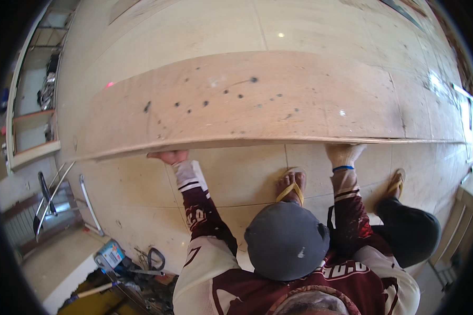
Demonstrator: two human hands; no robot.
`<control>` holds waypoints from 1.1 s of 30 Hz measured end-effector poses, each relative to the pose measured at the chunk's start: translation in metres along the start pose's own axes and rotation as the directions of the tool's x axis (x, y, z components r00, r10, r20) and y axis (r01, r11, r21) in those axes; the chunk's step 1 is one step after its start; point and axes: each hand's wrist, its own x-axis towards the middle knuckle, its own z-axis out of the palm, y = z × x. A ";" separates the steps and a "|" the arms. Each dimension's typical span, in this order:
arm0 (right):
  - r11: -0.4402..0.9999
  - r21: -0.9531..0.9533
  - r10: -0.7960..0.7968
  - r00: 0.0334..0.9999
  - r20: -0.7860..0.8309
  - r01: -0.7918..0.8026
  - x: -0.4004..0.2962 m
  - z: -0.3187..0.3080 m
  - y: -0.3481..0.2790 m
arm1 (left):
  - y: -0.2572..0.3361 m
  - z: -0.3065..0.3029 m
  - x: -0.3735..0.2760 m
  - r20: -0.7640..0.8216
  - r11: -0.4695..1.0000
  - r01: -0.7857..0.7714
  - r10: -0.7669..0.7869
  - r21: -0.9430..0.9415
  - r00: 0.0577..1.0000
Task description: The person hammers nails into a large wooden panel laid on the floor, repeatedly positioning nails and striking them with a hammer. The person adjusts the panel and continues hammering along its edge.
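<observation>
A broad plywood sheet (220,114) spans the head view from left to right, its pale face marked with dark spots and small white smears. My left hand (169,156) looks bare and grips the sheet's near edge left of centre. At the same edge, to the right, my right hand (345,154) wears a pale knit glove with a blue cuff band. The fingers of both hands are largely hidden by the board. Near the right hand the edge shows layers that look slightly parted.
Pale floor tiles (228,177) lie underneath. An open-fronted cabinet frame (33,151) stands at left, with metal tubes (90,204) below it. A blue-and-white container (110,255) and a tangle of tools sit at lower left. My sandalled foot (291,187) is close to the sheet.
</observation>
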 end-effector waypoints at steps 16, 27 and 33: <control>0.941 -0.182 0.227 0.932 -0.282 -0.284 0.021 0.006 0.000 | 0.041 0.113 -0.022 0.406 -0.010 -0.543 0.674 0.840 0.617; -0.679 -0.366 0.291 0.690 0.662 0.637 -0.023 -0.020 -0.013 | 0.001 0.271 -0.055 0.751 -0.427 -0.856 -0.451 0.293 0.482; -0.684 -0.402 0.549 0.793 0.265 0.608 -0.011 0.018 -0.005 | 0.003 0.285 -0.055 0.482 -0.430 -0.825 -0.672 0.366 0.563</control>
